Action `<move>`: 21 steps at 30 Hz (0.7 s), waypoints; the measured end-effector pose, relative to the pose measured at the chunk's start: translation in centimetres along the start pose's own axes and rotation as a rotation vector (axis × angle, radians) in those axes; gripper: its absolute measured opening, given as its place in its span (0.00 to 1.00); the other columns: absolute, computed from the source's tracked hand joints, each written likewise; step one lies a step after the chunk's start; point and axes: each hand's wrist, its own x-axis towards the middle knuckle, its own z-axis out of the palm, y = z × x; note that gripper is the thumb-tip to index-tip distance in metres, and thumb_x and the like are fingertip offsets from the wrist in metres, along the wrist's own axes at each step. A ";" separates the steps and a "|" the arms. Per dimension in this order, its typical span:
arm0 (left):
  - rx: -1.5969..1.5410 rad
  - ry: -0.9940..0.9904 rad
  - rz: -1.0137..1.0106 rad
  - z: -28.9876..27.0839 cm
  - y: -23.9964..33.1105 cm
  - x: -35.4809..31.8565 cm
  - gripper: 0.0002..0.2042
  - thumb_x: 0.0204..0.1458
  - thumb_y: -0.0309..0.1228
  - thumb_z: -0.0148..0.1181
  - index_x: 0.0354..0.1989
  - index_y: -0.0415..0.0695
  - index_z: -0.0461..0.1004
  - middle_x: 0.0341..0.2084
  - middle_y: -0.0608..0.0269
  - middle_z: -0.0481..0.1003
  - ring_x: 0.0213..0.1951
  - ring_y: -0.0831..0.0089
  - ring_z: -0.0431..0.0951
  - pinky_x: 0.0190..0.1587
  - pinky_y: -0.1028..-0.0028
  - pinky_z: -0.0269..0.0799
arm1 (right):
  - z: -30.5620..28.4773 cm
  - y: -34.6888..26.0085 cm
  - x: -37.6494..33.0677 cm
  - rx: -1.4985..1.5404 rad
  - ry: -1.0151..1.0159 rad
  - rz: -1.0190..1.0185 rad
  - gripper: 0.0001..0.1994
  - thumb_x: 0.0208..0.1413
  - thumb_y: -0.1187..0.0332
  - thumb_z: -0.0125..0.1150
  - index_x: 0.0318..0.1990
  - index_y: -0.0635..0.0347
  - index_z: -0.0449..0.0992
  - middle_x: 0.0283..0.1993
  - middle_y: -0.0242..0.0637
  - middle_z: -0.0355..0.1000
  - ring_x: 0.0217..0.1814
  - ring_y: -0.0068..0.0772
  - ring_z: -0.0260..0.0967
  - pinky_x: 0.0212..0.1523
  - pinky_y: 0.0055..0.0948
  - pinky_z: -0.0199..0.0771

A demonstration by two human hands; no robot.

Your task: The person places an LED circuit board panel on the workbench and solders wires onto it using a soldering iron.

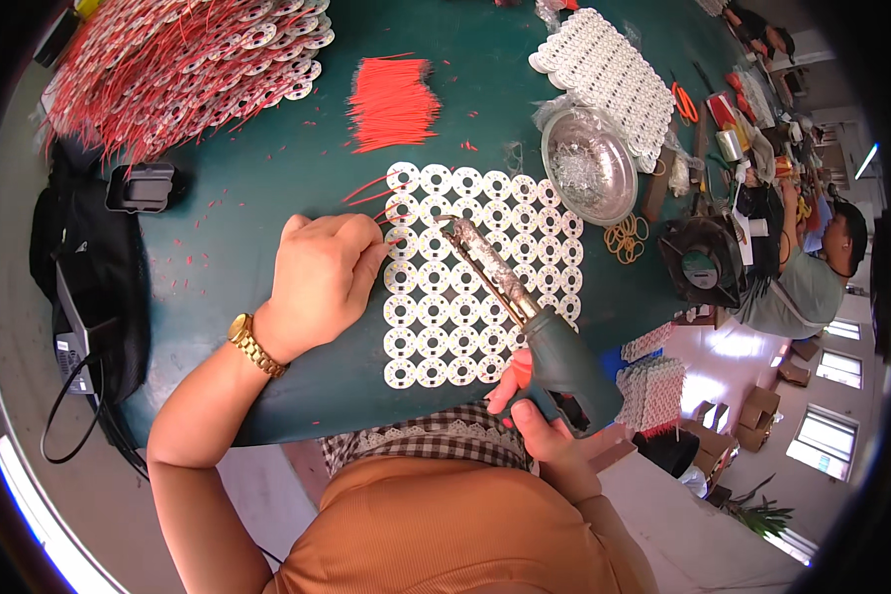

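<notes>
A panel of white ring-shaped circuit boards (400, 311) lies flat on the green table in front of me. My left hand (327, 277) is closed in a pinch at the panel's left edge, with a short red wire (394, 244) showing at its fingertips. Two more red wires (368, 188) stick out from the upper boards of the left column. My right hand (537, 416) grips the dark green handle of a soldering gun (493, 272). Its metal tip points up and left, over the upper part of the panel; whether it touches a board I cannot tell.
Beyond the panel lies a bundle of red wires (394, 103). Wired boards are heaped (198, 69) at far left. At right are a metal bowl (619, 193), stacked white panels (604, 74), rubber bands (626, 240) and a black fan (701, 262). Another person (802, 282) sits at far right.
</notes>
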 end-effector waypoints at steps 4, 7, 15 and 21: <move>0.102 0.016 0.028 0.7 0.2 0.0 0.05 0.48 0.24 0.59 0.26 0.45 0.68 0.19 0.63 0.70 0.24 0.62 0.71 0.32 0.66 0.57 | 0.1 0.1 0.2 0.040 0.052 0.072 0.24 0.57 0.62 0.59 0.58 0.63 0.63 0.29 0.40 0.70 0.28 0.29 0.68 0.32 0.31 0.73; 0.142 0.033 0.014 0.5 0.3 -0.1 0.06 0.46 0.24 0.60 0.26 0.45 0.68 0.18 0.63 0.70 0.23 0.62 0.70 0.31 0.65 0.57 | 0.2 0.2 0.2 0.040 0.016 0.111 0.24 0.56 0.63 0.59 0.57 0.64 0.63 0.30 0.39 0.70 0.27 0.28 0.67 0.30 0.29 0.70; 0.197 0.073 0.020 1.2 0.3 0.0 0.08 0.43 0.23 0.61 0.22 0.46 0.66 0.16 0.63 0.68 0.21 0.62 0.69 0.30 0.65 0.57 | 0.4 1.1 -0.4 -0.414 -0.055 0.096 0.06 0.53 0.73 0.58 0.38 0.60 0.71 0.31 0.33 0.70 0.29 0.24 0.68 0.32 0.25 0.70; 0.214 0.106 0.045 1.2 0.3 0.1 0.08 0.40 0.24 0.59 0.19 0.46 0.64 0.15 0.65 0.66 0.20 0.65 0.69 0.29 0.65 0.56 | 0.6 1.1 -0.2 -0.267 -0.035 0.100 0.19 0.44 0.77 0.68 0.46 0.66 0.72 0.37 0.35 0.76 0.33 0.24 0.73 0.33 0.21 0.74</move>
